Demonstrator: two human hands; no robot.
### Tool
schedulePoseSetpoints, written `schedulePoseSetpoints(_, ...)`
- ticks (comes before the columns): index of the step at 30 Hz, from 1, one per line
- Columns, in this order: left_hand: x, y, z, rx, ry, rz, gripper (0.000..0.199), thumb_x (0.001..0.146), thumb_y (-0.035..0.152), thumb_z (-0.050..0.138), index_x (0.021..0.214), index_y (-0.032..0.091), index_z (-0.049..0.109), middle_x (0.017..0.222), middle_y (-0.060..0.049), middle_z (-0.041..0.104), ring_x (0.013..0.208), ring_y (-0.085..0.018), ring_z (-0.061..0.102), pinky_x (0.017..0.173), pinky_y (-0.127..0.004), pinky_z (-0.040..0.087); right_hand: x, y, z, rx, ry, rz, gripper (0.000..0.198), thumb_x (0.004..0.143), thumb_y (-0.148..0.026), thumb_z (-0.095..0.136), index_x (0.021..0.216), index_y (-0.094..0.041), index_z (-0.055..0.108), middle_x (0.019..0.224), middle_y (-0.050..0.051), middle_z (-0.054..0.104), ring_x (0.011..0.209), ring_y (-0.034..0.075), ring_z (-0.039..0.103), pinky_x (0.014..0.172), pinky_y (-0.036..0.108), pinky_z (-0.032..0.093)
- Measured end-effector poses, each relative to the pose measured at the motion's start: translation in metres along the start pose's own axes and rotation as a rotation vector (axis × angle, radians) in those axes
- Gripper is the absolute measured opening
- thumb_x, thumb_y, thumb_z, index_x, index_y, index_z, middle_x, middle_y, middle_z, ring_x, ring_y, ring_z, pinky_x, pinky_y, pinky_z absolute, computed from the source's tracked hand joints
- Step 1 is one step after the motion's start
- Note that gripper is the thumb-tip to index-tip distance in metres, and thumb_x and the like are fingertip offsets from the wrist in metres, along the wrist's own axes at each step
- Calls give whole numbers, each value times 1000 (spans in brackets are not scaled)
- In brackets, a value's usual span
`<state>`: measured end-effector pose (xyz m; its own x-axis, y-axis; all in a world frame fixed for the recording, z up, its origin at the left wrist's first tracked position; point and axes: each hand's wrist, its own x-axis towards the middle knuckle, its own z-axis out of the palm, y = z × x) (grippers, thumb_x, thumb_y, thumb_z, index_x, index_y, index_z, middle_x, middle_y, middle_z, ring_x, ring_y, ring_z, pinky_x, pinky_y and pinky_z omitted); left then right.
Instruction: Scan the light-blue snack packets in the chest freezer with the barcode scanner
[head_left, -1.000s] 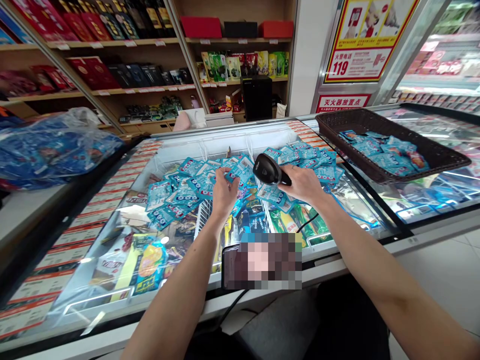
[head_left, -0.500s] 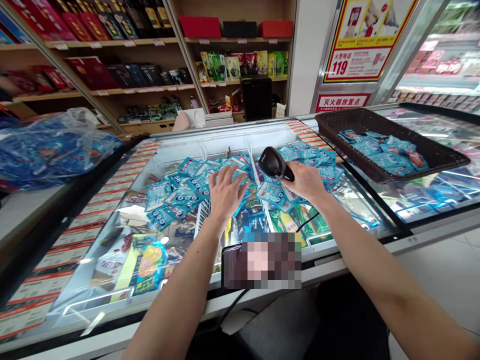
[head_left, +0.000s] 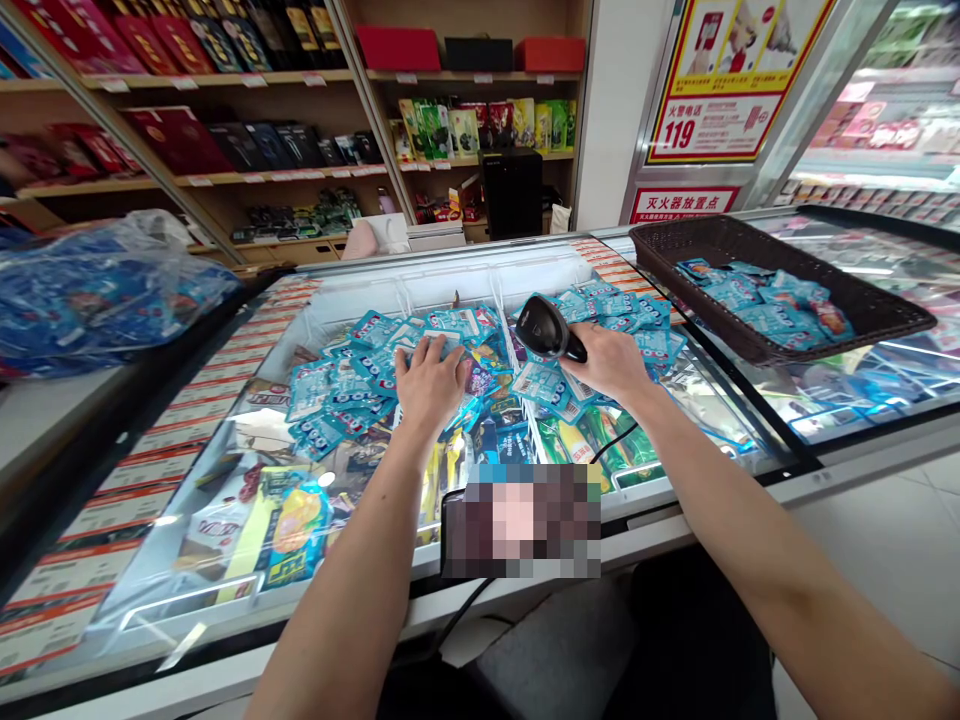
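My right hand (head_left: 609,362) is closed around the handle of a black barcode scanner (head_left: 541,326), its head pointing left. Blue packets (head_left: 637,312) lie beneath and behind it on the freezer's glass top. My left hand (head_left: 430,385) rests with fingers spread over the left heap of blue packets (head_left: 341,385), palm down; whether its fingertips press on a packet I cannot tell. Below the hands, the glass shows colourful frozen goods (head_left: 300,530). A phone (head_left: 457,535) lies at the front edge, its screen mostly blurred out.
A dark brown woven basket (head_left: 892,305) holding more blue packets stands at the right. On the left sits a clear plastic bag (head_left: 112,290) of blue packs. A black cable (head_left: 469,610) hangs at the front edge. Stocked shelves (head_left: 285,180) line the back.
My left hand has moved a little left and down onto the left packet heap, uncovering a purple-and-blue pack to its right. My right hand and the scanner have stayed nearly still.
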<state>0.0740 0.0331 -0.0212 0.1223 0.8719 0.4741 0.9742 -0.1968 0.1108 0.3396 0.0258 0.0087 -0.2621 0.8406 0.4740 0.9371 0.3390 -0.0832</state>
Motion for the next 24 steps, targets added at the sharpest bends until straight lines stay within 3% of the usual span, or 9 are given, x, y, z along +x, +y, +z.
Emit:
schedulePoseSetpoints(8, 2, -4, -7, 73, 65, -3, 35, 87, 30, 39, 117, 25, 56, 140, -7, 38, 134, -28, 23, 108, -55, 9, 0, -1, -3, -18, 4, 39, 34, 81, -43, 50, 107, -21, 57, 95, 6, 66, 81, 22, 61, 64, 29, 37)
schedulePoseSetpoints(11, 2, 5, -14, 33, 84, 18, 33, 87, 35, 39, 112, 27, 59, 130, -8, 47, 124, -29, 35, 102, -50, 24, 1, 0, -2, -24, 4, 71, 35, 81, -44, 51, 106, -22, 57, 95, 6, 66, 78, 22, 61, 63, 29, 37)
schedulePoseSetpoints(13, 2, 16, -16, -30, 34, 33, 36, 87, 46, 38, 107, 28, 62, 115, -8, 55, 111, -28, 45, 91, -45, 35, 2, 1, -1, -27, 11, 99, 36, 80, -45, 52, 107, -21, 57, 95, 7, 66, 79, 23, 61, 64, 29, 38)
schedulePoseSetpoints(16, -1, 37, -13, -112, -47, 47, 48, 82, 62, 37, 101, 27, 64, 101, -8, 58, 102, -27, 50, 84, -41, 38, 3, 2, 0, -32, 29, 130, 37, 80, -45, 51, 108, -21, 56, 96, 8, 66, 81, 23, 61, 65, 30, 38)
schedulePoseSetpoints(20, -6, 60, -5, -128, -98, 68, 63, 71, 73, 42, 105, 24, 60, 107, -10, 55, 106, -30, 46, 89, -44, 35, 3, 1, 0, -31, 36, 127, 36, 80, -45, 51, 108, -22, 56, 96, 7, 66, 81, 24, 61, 65, 30, 38)
schedulePoseSetpoints(24, -4, 58, 1, -159, -179, 86, 71, 62, 74, 53, 111, 22, 55, 113, -12, 52, 110, -33, 44, 90, -47, 34, 3, 1, 0, -38, 36, 122, 35, 80, -45, 52, 107, -22, 56, 94, 6, 66, 81, 23, 61, 64, 30, 38)
